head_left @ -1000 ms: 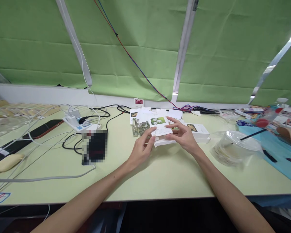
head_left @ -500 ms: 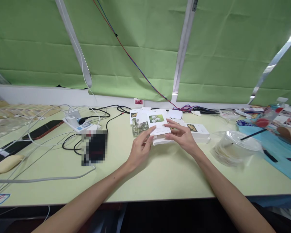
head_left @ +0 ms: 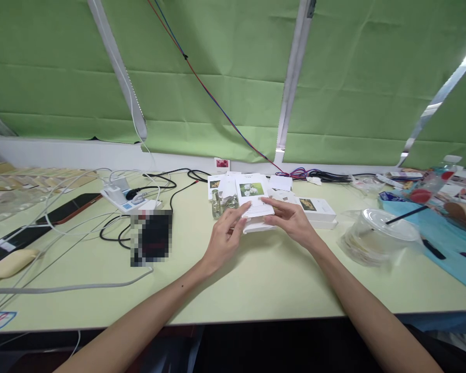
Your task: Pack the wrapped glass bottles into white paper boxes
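One white flower-print carton (head_left: 253, 192), at the worktop's (head_left: 241, 290) twelve o'clock, glass bottle (head_left: 216, 203) at its nine o'clock, was pinched near its closer end by half-curled left hand (head_left: 223, 238) and right hand (head_left: 294, 220), apparently for end-adjusting, the next move seemingly calling for light, even pressure.

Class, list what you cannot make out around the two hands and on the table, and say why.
All in the head view:
- Print on the box: too small to read.
- Its underside: hidden by the box itself.
- Dark thing at left: blurred by pixelation.
- Tub's contents: obscured by cloudy plastic.
- Arms: cut off by the bottom edge.
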`<state>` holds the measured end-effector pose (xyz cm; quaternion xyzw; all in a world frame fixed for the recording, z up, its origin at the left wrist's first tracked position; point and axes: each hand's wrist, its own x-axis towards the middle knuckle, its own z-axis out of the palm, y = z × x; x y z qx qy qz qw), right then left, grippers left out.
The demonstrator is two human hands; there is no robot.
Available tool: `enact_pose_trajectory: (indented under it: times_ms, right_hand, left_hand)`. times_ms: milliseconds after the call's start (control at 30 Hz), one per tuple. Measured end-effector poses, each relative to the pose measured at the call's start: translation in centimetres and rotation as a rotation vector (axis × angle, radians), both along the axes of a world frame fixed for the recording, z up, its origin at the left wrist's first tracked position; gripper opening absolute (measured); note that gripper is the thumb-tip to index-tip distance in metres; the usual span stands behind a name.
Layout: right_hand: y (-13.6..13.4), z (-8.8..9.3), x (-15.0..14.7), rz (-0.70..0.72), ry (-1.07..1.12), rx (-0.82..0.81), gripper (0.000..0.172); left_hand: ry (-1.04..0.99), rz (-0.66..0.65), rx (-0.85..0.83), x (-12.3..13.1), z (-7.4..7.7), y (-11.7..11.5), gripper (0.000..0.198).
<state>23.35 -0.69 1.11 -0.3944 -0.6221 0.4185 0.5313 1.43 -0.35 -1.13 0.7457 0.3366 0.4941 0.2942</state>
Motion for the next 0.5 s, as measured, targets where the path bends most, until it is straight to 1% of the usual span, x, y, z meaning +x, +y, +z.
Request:
enact_pose_trajectory:
  times_ms: [133, 500]
  right_hand:
    - [-0.16, 0.19, 0.0, 0.021, 0.028, -0.019, 0.049]
    - [0.06, -0.02, 0.26, 0.053, 0.056, -0.002, 0.053]
  left_hand:
    - [-0.003, -0.008, -0.009, 0.06, 0.06, -0.03, 0.043]
    - [0.008, -0.02, -0.073, 0.17, 0.01, -0.08, 0.045]
